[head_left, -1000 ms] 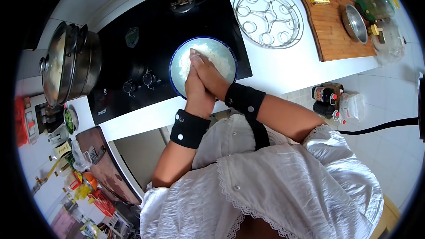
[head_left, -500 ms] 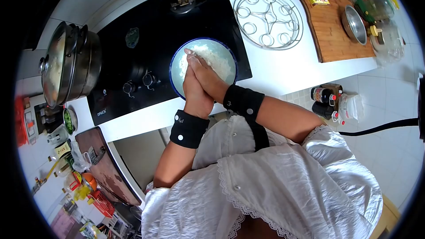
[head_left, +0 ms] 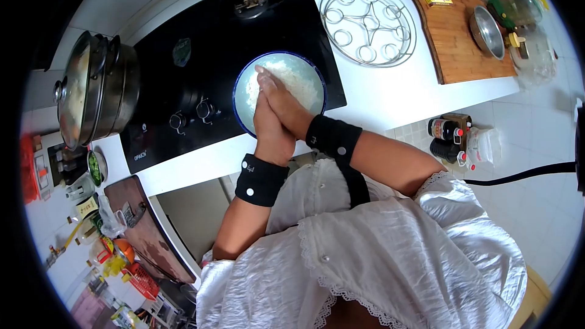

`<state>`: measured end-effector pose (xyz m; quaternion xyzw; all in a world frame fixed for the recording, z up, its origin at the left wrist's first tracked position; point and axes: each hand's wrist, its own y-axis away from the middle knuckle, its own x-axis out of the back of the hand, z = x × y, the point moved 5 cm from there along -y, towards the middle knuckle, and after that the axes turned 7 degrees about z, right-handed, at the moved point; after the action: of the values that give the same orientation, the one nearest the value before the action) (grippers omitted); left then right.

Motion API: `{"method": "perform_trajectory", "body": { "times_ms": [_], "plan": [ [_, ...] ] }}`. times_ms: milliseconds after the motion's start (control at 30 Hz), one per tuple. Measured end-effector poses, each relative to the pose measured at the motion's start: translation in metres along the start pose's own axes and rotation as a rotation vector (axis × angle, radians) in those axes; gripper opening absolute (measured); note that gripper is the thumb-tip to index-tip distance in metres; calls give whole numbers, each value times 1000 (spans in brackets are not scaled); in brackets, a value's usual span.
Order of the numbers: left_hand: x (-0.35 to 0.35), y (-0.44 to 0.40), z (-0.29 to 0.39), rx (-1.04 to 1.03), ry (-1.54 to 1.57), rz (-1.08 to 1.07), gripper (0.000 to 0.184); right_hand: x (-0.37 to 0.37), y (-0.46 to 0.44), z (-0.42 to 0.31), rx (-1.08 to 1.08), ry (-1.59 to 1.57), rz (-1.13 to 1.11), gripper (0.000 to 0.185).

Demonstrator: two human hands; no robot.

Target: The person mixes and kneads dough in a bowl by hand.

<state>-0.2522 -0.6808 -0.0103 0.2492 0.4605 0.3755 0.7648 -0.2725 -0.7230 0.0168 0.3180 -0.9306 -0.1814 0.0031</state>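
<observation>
A pale bowl with a blue rim [head_left: 318, 71] stands on the front of the black cooktop, and white flour [head_left: 291, 79] covers its bottom. Above its near side, my left hand [head_left: 270, 128] and my right hand [head_left: 284, 101] are pressed palm to palm, the right lying over the left. White powder clings to the fingertips. Anything between the palms is hidden. Black bands with white dots circle both wrists.
A lidded steel steamer pot [head_left: 109, 88] stands left on the cooktop [head_left: 164, 85]. To the right are a round wire rack [head_left: 368, 23] and a wooden board [head_left: 457, 55] bearing a metal bowl [head_left: 487, 31]. Bottles [head_left: 443, 129] stand on the floor. A cleaver [head_left: 135, 214] lies at lower left.
My hands stay pressed together over the bowl, with only a very slight shift in the fingers and wrists. The bowl and flour look the same.
</observation>
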Motion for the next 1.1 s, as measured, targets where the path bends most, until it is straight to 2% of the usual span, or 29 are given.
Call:
{"method": "perform_trajectory", "body": {
  "times_ms": [33,167,267,367,500,600,633,667,700,733,833,933,1067,1100],
  "plan": [
    [1,3,4,67,-54,65,47,-3,5,2,2,0,-18,54],
    [9,-6,20,-60,-212,-17,54,-12,13,23,-57,277,24,53],
    [4,-2,19,-91,-114,-26,50,-5,-2,18,25,176,42,50],
    [-7,9,6,-20,26,-24,45,3,-17,15,110,73,63,47],
    [-10,11,11,42,27,0,41,0,-12,26,-28,3,-43,52],
    [4,-7,13,40,103,-43,45,-8,2,29,415,543,18,39],
    [-6,9,21,-17,29,105,42,-7,-2,33,539,501,12,35],
    [-8,11,19,10,68,14,42,-6,-5,37,662,461,4,33],
    [-8,11,19,38,106,-77,42,-1,-8,31,770,650,6,31],
    [-8,13,19,68,143,-167,42,1,-10,28,873,840,7,30],
    [0,14,26,-29,36,-80,46,-4,-31,38,1019,1128,-78,24],
    [2,16,33,-127,-189,-8,47,32,-27,18,315,468,31,22],
    [13,11,39,-179,-464,-28,46,47,-29,10,329,525,-9,22],
    [14,12,39,-189,-500,2,47,50,-32,11,323,455,-24,22]
  ]
}}
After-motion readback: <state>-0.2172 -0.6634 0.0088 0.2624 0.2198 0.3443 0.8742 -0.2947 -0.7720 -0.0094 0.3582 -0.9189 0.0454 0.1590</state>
